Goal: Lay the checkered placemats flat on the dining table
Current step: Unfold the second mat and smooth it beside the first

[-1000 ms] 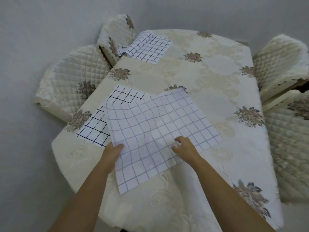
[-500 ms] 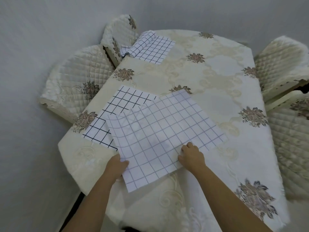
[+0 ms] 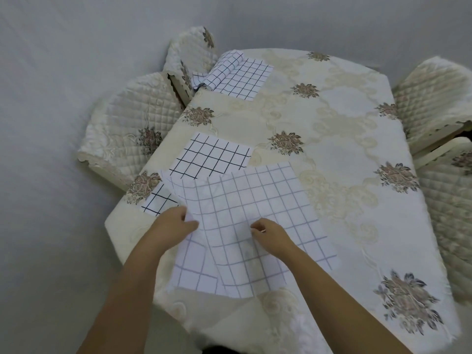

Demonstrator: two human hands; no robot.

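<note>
Two pinches are held on the pale-lined white checkered cloth placemat (image 3: 255, 200), rumpled by the near left edge of the cream flowered dining table (image 3: 357, 175): its left edge by the left hand (image 3: 173, 223), a middle fold by the right hand (image 3: 273, 233). A dark-lined checkered placemat (image 3: 212, 157) is partly covered. Bare table is left on the right.
</note>
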